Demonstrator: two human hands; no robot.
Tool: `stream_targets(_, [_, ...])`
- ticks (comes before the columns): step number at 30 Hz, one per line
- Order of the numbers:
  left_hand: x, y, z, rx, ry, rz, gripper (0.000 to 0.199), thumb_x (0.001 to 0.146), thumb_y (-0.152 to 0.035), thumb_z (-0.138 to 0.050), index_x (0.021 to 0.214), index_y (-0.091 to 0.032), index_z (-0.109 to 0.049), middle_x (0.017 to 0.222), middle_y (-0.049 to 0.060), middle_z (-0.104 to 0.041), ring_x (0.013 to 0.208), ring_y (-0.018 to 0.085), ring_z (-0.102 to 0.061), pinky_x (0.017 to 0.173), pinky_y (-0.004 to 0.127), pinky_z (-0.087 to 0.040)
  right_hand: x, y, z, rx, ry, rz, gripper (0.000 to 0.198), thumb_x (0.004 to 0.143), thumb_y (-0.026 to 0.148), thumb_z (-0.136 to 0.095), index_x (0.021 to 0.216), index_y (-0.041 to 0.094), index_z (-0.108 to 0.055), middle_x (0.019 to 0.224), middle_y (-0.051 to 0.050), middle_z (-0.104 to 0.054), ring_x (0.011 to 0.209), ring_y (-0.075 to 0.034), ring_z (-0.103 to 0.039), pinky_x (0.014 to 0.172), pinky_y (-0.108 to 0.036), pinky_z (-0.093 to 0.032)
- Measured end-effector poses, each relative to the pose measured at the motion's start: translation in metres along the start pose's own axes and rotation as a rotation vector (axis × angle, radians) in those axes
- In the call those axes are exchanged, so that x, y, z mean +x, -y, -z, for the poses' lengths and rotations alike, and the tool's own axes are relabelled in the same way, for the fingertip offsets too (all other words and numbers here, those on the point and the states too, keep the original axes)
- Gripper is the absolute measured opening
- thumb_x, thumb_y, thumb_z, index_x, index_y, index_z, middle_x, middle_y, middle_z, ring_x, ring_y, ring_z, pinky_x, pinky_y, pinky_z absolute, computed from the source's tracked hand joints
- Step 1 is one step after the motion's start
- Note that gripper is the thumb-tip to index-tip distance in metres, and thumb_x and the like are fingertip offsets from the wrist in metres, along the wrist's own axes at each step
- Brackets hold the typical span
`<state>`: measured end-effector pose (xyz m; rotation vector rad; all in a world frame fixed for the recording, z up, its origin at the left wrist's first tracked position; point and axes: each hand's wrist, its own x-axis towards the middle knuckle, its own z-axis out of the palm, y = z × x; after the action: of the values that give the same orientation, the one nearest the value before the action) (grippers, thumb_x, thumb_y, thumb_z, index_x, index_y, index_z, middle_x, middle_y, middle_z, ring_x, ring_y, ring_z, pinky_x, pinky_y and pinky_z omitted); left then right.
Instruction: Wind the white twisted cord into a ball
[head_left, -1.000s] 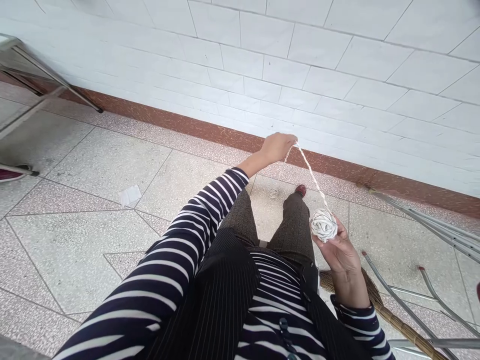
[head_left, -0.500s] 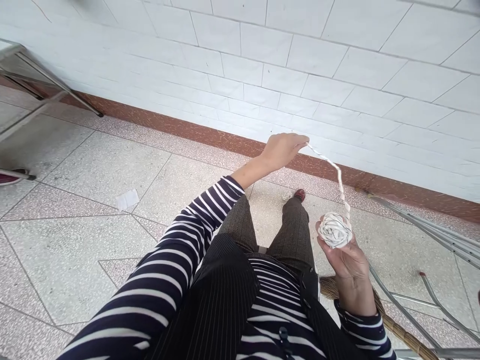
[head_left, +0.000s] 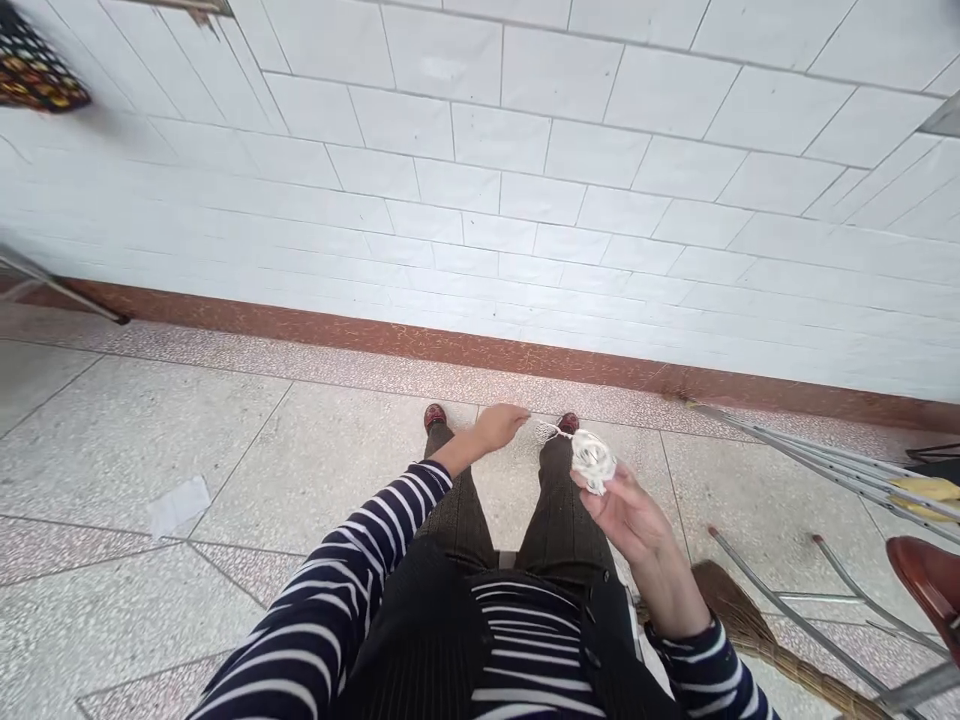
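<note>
A ball of white twisted cord [head_left: 593,460], wound like a rose, sits at the fingertips of my right hand [head_left: 628,515], held between thumb and fingers with the palm turned up. One short strand [head_left: 553,429] runs from the ball's upper left side to my left hand [head_left: 502,426]. The fingers of my left hand are pinched together on the free end of that strand. Both hands are in front of my legs, a short way apart and above the floor. Whitish speckles show on the floor behind the strand; I cannot make out what they are.
A white tiled wall [head_left: 450,240] with a reddish baseboard stands ahead. White paper [head_left: 180,506] lies on the floor at left. To the right are a broom [head_left: 731,605], bent metal legs [head_left: 817,597], grey metal poles [head_left: 817,450] and a reddish-brown rounded object [head_left: 922,590].
My hands have come closer together and the strand between them is much shorter. The ball has moved left, and the view has turned, showing more wall.
</note>
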<state>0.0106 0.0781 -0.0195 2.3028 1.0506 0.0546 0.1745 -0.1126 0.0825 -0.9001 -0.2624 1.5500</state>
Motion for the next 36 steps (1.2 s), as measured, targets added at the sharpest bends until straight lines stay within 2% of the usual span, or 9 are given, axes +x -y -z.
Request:
stream_targets(3, [-0.019,-0.006,-0.03,-0.253,0.048,-0.017,0.044,0.091,-0.022,-0.061,0.135,-0.021,-0.06,0.135,0.007,-0.065,0.124,0.024,-0.061,0.108,0.035,-0.044,0.018,-0.012,0.003,0.053,-0.105,-0.09,0.036,0.059,0.015,-0.09,0.09,0.021,-0.072,0.091,0.0,-0.074,0.072,-0.012,-0.068,0.056,-0.017,-0.056])
stream_targets(7, [-0.036,-0.033,-0.045,-0.682,-0.051,-0.146,0.05,0.087,-0.023,-0.067,0.137,-0.022,-0.058,0.139,0.006,-0.063,0.126,0.022,-0.059,0.111,0.033,-0.041,0.028,-0.023,0.005,0.06,-0.152,-0.154,0.037,0.057,0.016,-0.09,0.089,0.02,-0.073,0.091,0.0,-0.074,0.071,-0.012,-0.069,0.056,-0.017,-0.057])
stream_targets(12, [-0.037,-0.054,-0.047,-0.93,0.048,-0.064,0.017,0.09,-0.025,-0.063,0.101,-0.016,-0.074,0.107,0.006,-0.076,0.102,0.022,-0.067,0.096,0.033,-0.048,0.029,-0.024,0.0,-0.001,-0.156,-0.142,0.038,0.054,0.019,-0.092,0.087,0.02,-0.073,0.089,-0.001,-0.074,0.07,-0.013,-0.068,0.053,-0.018,-0.056])
stream_targets(14, [-0.04,-0.053,-0.05,-0.939,0.076,-0.041,0.019,0.092,-0.03,-0.062,0.089,-0.015,-0.073,0.093,0.004,-0.076,0.093,0.02,-0.067,0.09,0.031,-0.049,0.029,-0.023,0.001,-0.061,-0.129,-0.111,0.04,0.054,0.022,-0.093,0.087,0.018,-0.072,0.086,-0.002,-0.073,0.068,-0.012,-0.067,0.055,-0.018,-0.055])
stream_targets(20, [-0.081,-0.044,-0.062,-0.551,0.114,-0.06,0.029,0.097,-0.025,-0.05,0.075,-0.016,-0.067,0.073,0.0,-0.07,0.069,0.012,-0.061,0.072,0.021,-0.044,0.044,-0.03,0.026,-0.333,-0.24,0.116,0.044,0.057,0.035,-0.09,0.091,0.019,-0.067,0.088,-0.002,-0.07,0.071,-0.016,-0.065,0.061,-0.027,-0.051])
stream_targets(24, [-0.107,-0.042,-0.059,-0.101,0.069,-0.14,0.03,0.1,-0.027,-0.048,0.076,-0.018,-0.064,0.069,0.002,-0.067,0.07,0.015,-0.062,0.08,0.026,-0.045,0.063,-0.047,0.05,-0.925,-0.35,0.339,0.038,0.063,0.04,-0.077,0.092,0.018,-0.066,0.087,-0.005,-0.069,0.074,-0.02,-0.06,0.07,-0.033,-0.047])
stream_targets(28, [-0.106,-0.034,-0.043,0.243,-0.022,-0.309,0.022,0.098,-0.02,-0.05,0.083,-0.018,-0.066,0.074,0.004,-0.069,0.074,0.018,-0.064,0.106,0.038,-0.038,0.069,-0.074,0.063,-1.35,-0.084,0.321,0.019,0.066,0.028,-0.063,0.084,0.021,-0.067,0.089,-0.006,-0.069,0.088,-0.026,-0.061,0.081,-0.037,-0.044])
stream_targets(33, [-0.089,-0.018,-0.03,0.28,-0.023,-0.392,0.017,0.092,-0.011,-0.056,0.084,-0.018,-0.069,0.08,0.006,-0.072,0.081,0.018,-0.066,0.114,0.041,-0.031,0.052,-0.086,0.059,-1.029,0.254,-0.07,0.019,0.063,0.028,-0.071,0.078,0.019,-0.065,0.073,0.0,-0.063,0.068,-0.018,-0.053,0.065,-0.03,-0.042])
stream_targets(36, [-0.081,-0.01,-0.037,0.081,-0.024,-0.296,0.019,0.094,-0.013,-0.053,0.09,-0.019,-0.071,0.085,0.004,-0.074,0.086,0.017,-0.066,0.106,0.035,-0.038,0.039,-0.074,0.052,-0.649,0.213,-0.191,0.031,0.063,0.036,-0.082,0.086,0.018,-0.07,0.078,-0.002,-0.067,0.068,-0.016,-0.054,0.059,-0.027,-0.044])
